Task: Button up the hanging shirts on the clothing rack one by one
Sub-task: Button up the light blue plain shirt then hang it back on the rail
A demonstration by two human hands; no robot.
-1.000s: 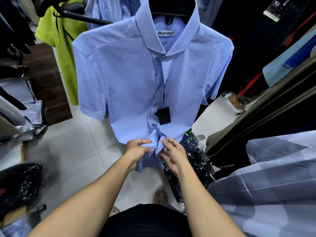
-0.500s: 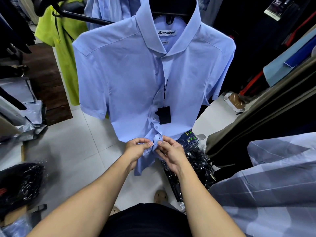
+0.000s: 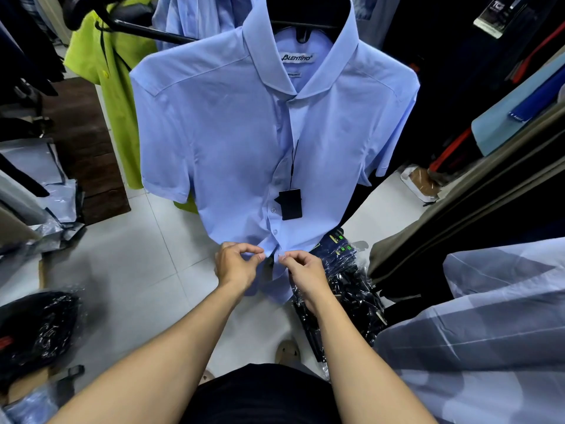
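Observation:
A light blue short-sleeved shirt (image 3: 232, 142) hangs on a black hanger (image 3: 301, 26) straight ahead, its front closed down to the lower buttons (image 3: 274, 231). A black tag (image 3: 291, 204) dangles on a cord over the placket. My left hand (image 3: 235, 266) pinches the left side of the bottom front at the hem between thumb and forefinger. My right hand (image 3: 302, 270) pinches the right side a finger's width away. The lowest stretch of the placket hangs between the two hands. Fingertips hide any button there.
A lime green garment (image 3: 116, 96) and another blue shirt (image 3: 195, 16) hang on the black rail (image 3: 143, 29) behind. Plastic-wrapped dark clothes (image 3: 345, 270) lie on the white tiled floor at right. Dark garments and a checked cloth (image 3: 489, 316) crowd the right side; bags lie at left.
The bunched-up hem that both hands held now hangs flat. My hands have moved slightly apart and a little higher along the bottom of the placket.

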